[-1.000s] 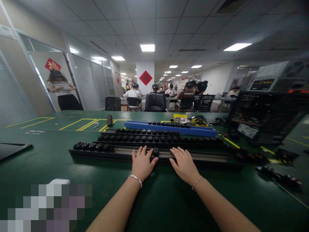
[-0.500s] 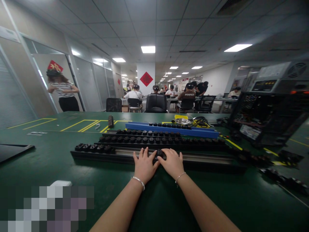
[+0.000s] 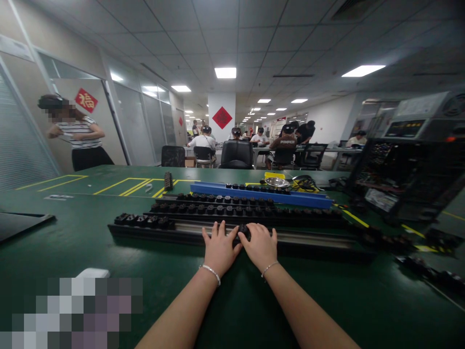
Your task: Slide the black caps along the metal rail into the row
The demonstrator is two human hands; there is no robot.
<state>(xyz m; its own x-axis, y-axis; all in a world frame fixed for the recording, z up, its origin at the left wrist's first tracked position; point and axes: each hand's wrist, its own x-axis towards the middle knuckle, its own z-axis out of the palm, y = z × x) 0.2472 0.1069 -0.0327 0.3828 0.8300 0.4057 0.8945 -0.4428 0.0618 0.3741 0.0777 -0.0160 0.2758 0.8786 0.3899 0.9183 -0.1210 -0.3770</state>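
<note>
A small black ridged block (image 3: 243, 231) sits on the pale strip of a long black rail (image 3: 145, 232) in front of me. My right hand (image 3: 260, 246) pinches it between thumb and forefinger, its other fingers bent over the rail. From the other side, my left hand (image 3: 220, 248) meets the block with its forefinger and thumb, while its remaining fingers spread across the rail. The fingers partly hide the block. Several similar black blocks (image 3: 143, 221) stand in a row at the rail's left end.
Behind lie more black rails lined with blocks (image 3: 199, 209) and a blue rail (image 3: 290, 198). A metal dish (image 3: 276, 182) is at the back, an opened computer case (image 3: 385, 169) to the right. A person in a striped top (image 3: 82, 133) stands at the far left.
The view has shifted slightly. The person in the striped top has moved left and turned. Both hands stay at the block with almost the same grip.
</note>
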